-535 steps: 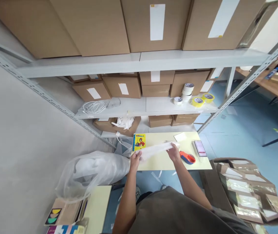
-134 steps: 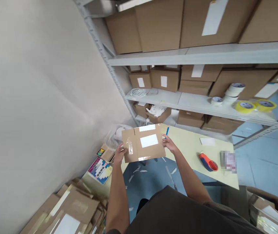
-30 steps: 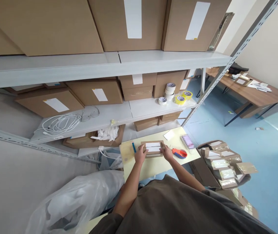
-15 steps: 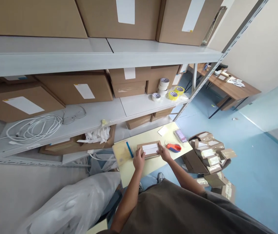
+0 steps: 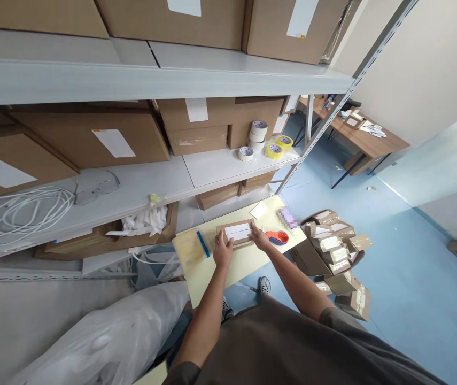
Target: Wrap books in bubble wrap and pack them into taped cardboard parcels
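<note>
A small cardboard box with a white label on top lies over the pale yellow table. My left hand grips its near left corner, fingers bent around the edge. On the right end, my right hand holds the box with fingers on the label side. Just right of that hand sits a red-and-blue tool of unclear kind. A blue strip lies left of the box. Beyond the box are a white card and a blurred-out pinkish item.
Shelving with large cartons rises in front. Tape rolls and coiled white cable rest on its middle shelf. Right of the table, small boxes overflow a carton. A plastic-wrapped bundle stands at left; a wooden desk stands farther back.
The view has swung right, so the shelves and table sit farther left, and a carton on the floor at far right shows more fully. Both hands still hold the box.
</note>
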Tool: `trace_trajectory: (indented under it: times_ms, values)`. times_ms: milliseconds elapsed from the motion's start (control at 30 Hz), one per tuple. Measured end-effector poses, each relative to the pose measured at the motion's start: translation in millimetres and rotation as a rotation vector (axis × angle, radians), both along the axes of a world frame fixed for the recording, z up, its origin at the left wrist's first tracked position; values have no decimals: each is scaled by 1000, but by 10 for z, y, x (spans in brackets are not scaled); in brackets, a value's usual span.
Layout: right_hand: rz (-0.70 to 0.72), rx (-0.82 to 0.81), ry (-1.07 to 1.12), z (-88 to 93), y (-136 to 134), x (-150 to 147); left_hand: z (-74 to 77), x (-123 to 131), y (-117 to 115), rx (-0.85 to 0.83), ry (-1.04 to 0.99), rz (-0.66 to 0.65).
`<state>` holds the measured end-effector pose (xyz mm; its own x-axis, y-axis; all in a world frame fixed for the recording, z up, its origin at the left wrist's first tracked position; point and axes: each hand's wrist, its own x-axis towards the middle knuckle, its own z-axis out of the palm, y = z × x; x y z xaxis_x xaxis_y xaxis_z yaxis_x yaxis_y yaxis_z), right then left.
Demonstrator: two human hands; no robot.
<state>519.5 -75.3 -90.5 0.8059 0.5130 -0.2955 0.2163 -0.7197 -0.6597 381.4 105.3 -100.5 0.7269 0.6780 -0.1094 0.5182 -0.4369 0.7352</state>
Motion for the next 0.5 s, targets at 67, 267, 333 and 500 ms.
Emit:
trace_trajectory:
  times_ms: [67,267,333,500]
  values:
    - [30,-42,-13,31,-29,32,-3,8,14,-7,-16,8]
    - [-3,-55,-233,117,-514,355,40,32,111,-3,-24,28]
    - [-41,-90,-241,95,-795,509,76,42,131,-6,9,28]
    - [-93,-254,-70,-167,-1388,817,179,60,90,-22,113,28]
